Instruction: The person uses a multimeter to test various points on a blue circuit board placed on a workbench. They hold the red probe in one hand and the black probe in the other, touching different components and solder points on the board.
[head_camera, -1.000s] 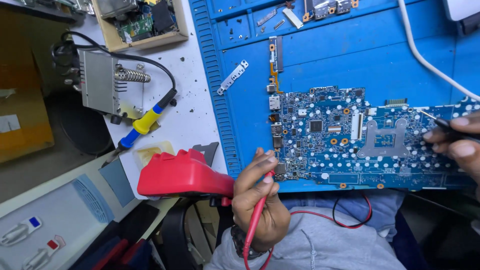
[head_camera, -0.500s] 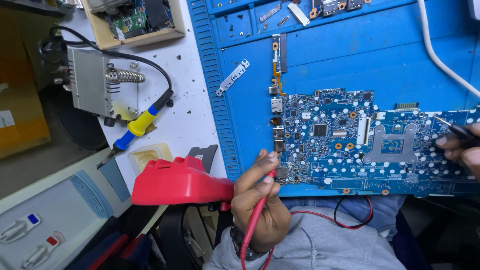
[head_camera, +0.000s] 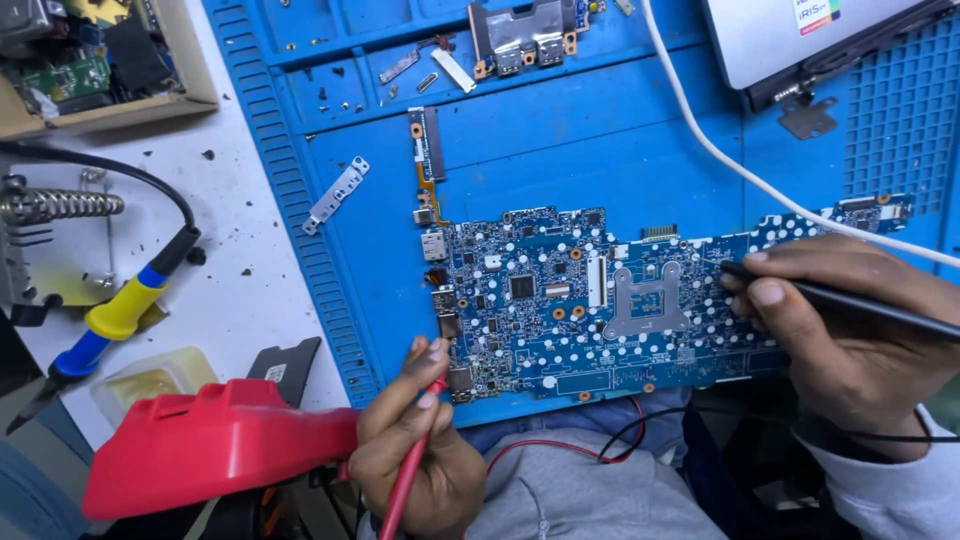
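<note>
Board (head_camera: 600, 300) looks stiff, light, fragile; best held by edges. Left hand (head_camera: 415, 450) pinches red probe (head_camera: 410, 470), right hand (head_camera: 850, 320) pinches black probe (head_camera: 840, 298).

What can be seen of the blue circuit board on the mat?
The circuit board is a long, flat blue board lying face up on the blue work mat, long side across the view. It is dense with small chips, white dots and copper-ringed holes, with a grey metal bracket frame near its middle and metal ports along its left edge. The left hand sets a red probe at its lower left corner; the right hand holds a black probe over its right part.
</note>
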